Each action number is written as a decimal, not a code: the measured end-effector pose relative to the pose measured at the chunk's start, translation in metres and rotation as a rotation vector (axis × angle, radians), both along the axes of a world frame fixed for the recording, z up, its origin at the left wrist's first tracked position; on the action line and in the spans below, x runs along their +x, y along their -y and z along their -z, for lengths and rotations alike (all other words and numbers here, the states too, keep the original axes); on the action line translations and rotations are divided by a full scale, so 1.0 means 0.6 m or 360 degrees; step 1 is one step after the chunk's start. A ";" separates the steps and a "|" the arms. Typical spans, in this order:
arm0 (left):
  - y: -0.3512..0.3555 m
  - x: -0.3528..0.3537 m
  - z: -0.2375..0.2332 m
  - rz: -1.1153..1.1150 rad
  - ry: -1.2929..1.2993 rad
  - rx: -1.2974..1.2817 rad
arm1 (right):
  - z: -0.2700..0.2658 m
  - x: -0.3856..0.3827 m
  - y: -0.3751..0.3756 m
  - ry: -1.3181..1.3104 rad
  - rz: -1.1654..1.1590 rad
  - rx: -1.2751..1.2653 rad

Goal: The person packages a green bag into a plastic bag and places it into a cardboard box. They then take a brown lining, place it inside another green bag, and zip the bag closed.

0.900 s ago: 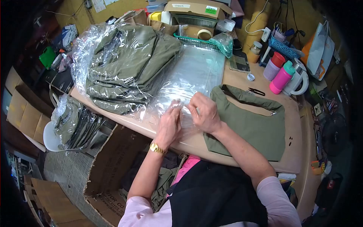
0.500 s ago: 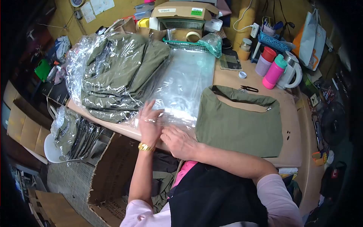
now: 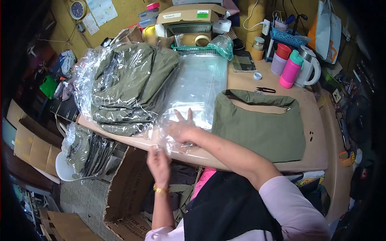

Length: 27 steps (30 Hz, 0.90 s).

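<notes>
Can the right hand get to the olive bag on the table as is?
Likely not directly: the right hand seems to be inside the clear plastic bag; the olive bag lies just beside it, uncovered.

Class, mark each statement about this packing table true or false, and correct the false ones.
1. The right hand rests with fingers spread on the clear plastic bag. True.
2. The left hand holds the scissors. False: the scissors lie on the table, and the left hand pinches the clear plastic bag at its near edge.
3. The olive cloth bag lies flat on the table. True.
4. The pink bottle lies on its side. False: it stands upright beside the white kettle.
5. A gold wristwatch is on the left wrist. True.
</notes>
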<state>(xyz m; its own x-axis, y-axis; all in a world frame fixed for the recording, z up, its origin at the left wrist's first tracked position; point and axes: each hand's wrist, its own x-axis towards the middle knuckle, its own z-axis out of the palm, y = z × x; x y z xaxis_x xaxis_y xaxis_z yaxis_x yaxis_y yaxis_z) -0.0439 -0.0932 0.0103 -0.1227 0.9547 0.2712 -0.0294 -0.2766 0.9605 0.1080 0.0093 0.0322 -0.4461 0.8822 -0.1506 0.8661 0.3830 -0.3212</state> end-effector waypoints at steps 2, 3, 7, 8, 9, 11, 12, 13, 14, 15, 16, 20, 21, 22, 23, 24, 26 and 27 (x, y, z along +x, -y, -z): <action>0.021 -0.038 -0.118 -0.0309 0.0898 -0.0226 | -0.006 0.017 -0.018 -0.0042 0.0022 -0.0175; 0.016 -0.155 -0.086 -0.0008 0.1199 0.0060 | -0.004 0.015 -0.025 0.0052 0.0077 -0.0278; 0.138 -0.374 -0.196 -0.1358 -0.0655 0.0814 | 0.015 0.012 -0.037 0.0000 0.0130 -0.0304; 0.200 -0.524 -0.193 -0.1347 -0.1102 0.0940 | 0.015 0.011 -0.034 -0.0057 0.0146 -0.0282; 0.244 -0.644 -0.195 -0.1706 -0.1378 0.1274 | -0.007 0.013 -0.022 -0.0051 0.0135 -0.0282; 0.315 -0.585 -0.284 -0.2376 -0.1898 0.1208 | -0.074 0.019 0.011 -0.0048 0.0054 -0.0382; 0.331 -0.548 -0.315 -0.2470 -0.2181 0.1254 | -0.061 0.014 0.012 -0.0055 0.0055 -0.0381; 0.338 -0.513 -0.341 -0.2556 -0.2468 0.1298 | -0.035 0.003 0.012 -0.0301 -0.0053 -0.0332; 0.336 -0.483 -0.361 -0.2640 -0.2755 0.1333 | -0.018 -0.007 0.019 -0.0541 -0.0165 -0.0276; 0.324 -0.466 -0.375 -0.2714 -0.3049 0.1360 | -0.022 -0.019 0.054 -0.0943 -0.0192 -0.0019; 0.254 -0.453 -0.293 -0.2150 -0.1974 0.1303 | -0.036 -0.028 0.094 -0.1332 -0.0221 0.0243; 0.101 -0.033 -0.135 -0.0528 -0.1436 0.0296 | -0.066 0.019 0.194 -0.1934 -0.0156 -0.0373; 0.096 0.047 -0.104 -0.0028 -0.1447 0.0406 | -0.064 0.051 0.211 -0.1850 0.0038 -0.0151; 0.103 0.098 -0.074 0.0372 -0.1544 0.0282 | -0.060 0.085 0.227 -0.1758 0.0234 0.0068; 0.109 0.138 -0.054 0.0771 -0.1577 0.0297 | -0.033 0.125 0.227 -0.1972 0.0483 -0.0083; 0.128 0.173 -0.083 0.1082 -0.1387 0.0261 | -0.005 0.169 0.228 -0.2175 0.0735 -0.0237; 0.130 0.207 -0.145 0.1400 -0.1532 0.0091 | -0.006 0.249 0.265 -0.2187 0.0946 -0.0015; 0.128 0.221 -0.166 0.1269 -0.1376 0.0513 | -0.013 0.274 0.283 -0.2171 0.0964 -0.0007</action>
<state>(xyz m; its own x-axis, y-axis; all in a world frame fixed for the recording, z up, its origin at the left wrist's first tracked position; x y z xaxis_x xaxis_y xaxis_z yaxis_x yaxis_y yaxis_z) 0.0885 -0.1703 0.1101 0.8052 0.5538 0.2120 0.3151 -0.7024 0.6382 0.2724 -0.1606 0.0399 0.1823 0.9810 0.0669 -0.0712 0.0811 -0.9942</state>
